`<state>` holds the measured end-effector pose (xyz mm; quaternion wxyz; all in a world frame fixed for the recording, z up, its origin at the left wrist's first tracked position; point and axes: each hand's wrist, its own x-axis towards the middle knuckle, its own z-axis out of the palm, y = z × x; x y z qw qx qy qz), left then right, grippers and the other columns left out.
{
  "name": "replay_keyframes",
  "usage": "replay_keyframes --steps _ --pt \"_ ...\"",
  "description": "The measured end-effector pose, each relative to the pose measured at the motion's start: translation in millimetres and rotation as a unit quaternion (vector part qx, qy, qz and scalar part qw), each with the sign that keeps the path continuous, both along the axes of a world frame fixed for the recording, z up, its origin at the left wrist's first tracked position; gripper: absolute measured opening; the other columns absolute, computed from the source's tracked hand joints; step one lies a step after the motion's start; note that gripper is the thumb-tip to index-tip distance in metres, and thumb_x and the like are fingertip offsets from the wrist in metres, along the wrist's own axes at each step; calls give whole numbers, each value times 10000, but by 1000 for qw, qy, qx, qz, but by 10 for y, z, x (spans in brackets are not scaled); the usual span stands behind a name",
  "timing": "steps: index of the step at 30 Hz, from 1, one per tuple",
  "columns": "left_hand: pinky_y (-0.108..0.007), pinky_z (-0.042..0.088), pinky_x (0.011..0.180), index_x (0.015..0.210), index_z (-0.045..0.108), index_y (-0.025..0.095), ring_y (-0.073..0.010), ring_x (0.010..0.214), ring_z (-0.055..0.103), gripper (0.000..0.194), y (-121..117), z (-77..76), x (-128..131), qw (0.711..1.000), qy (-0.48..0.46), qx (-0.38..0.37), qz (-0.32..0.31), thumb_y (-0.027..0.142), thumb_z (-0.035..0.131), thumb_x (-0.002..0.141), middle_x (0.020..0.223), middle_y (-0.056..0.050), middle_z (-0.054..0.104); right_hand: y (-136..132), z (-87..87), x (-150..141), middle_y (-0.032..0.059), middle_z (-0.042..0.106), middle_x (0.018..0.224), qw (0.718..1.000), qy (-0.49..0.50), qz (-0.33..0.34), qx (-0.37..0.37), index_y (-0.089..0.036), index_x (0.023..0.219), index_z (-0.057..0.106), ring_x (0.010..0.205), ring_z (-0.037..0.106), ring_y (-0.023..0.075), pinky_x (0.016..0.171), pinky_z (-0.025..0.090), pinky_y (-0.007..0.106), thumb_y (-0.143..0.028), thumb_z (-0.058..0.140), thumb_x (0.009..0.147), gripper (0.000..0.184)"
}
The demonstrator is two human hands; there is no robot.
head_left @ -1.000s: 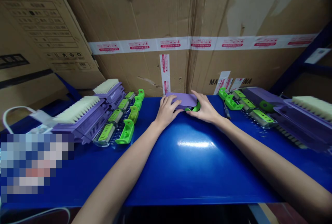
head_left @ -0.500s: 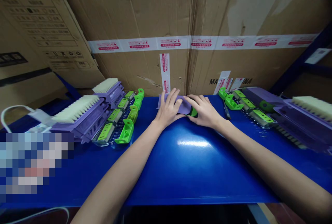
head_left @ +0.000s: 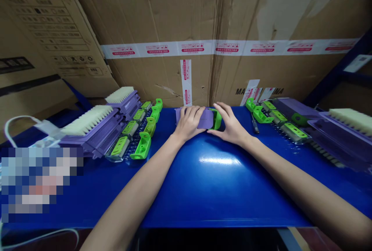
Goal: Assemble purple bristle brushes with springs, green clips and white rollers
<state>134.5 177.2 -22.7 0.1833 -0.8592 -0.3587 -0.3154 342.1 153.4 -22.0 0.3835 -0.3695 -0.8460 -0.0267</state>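
A purple plastic part (head_left: 207,118) with a green clip (head_left: 217,119) on its right end lies at the far middle of the blue table (head_left: 203,181). My left hand (head_left: 188,122) grips its left end with fingers curled over the top. The fingers of my right hand (head_left: 231,125) are wrapped round the green clip end. Both forearms reach straight out from the near edge.
At the left lie purple brushes with cream bristles (head_left: 88,125) and a row of green clips (head_left: 141,146). More green clips (head_left: 260,113), purple parts (head_left: 293,107) and another brush (head_left: 350,119) lie at the right. Large cardboard boxes (head_left: 203,30) stand close behind. A white cable (head_left: 17,121) lies far left.
Both hands shifted over the purple part, covered it, then drew apart to its ends. The green clip now stands upright at its right end, more in view.
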Motion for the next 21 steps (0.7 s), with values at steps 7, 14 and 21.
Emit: replay_keyframes --steps 7,14,21 --pt "-463 353 981 1365 382 143 -327 1176 505 708 -12 12 5 1000 -8 -5 -17 309 695 752 1288 -180 539 -4 -58 -25 115 571 1297 979 151 -30 -132 -210 1374 422 1131 587 280 959 493 484 -466 575 841 611" --pt "-459 351 986 1357 390 116 -326 1160 494 708 -13 -8 16 1000 -5 4 -15 394 670 769 1269 -185 536 -30 -103 -80 124 598 1258 964 217 -6 -151 -187 1389 405 1052 633 265 907 538 442 -468 635 799 694" --pt "-445 372 953 1327 433 141 -328 1146 489 655 -26 -11 41 1000 4 -6 0 353 676 757 1255 -167 542 -39 -128 -113 114 639 1176 964 220 -25 -147 -203 1412 382 1036 639 277 898 540 462 -517 660 770 767"
